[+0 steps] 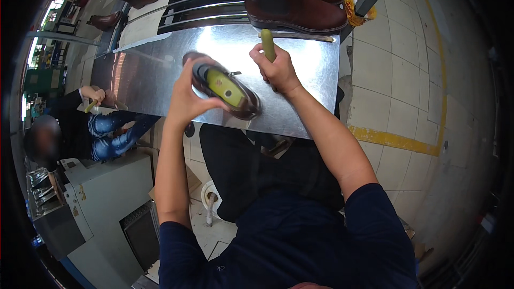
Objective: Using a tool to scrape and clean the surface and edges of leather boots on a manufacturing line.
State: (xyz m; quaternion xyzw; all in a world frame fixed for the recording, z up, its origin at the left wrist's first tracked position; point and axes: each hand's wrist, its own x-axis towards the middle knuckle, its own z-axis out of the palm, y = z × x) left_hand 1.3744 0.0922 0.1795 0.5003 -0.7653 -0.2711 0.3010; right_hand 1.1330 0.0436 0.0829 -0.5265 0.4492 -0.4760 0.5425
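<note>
We see the left hand (184,99) wrapped around a dark brown shoe (227,90), tilted sole-up above the near edge of the shiny steel table (160,69), with a yellow-green insert showing in its opening. The right hand (278,69) is closed around the yellow-green handle of a tool (267,44), held upright just beside the shoe; its working end is hidden, so we take it, tentatively, for a brush or knife. We judge the step to be hand finishing of the shoe, which calls for bringing tool and shoe into contact. Brown ankle boots (292,0) stand on the slatted conveyor (209,5) beyond, one bearing a yellow-green rectangular tag. A yellow floor line (393,140) runs at right. A seated co-worker (91,128) works at left.
</note>
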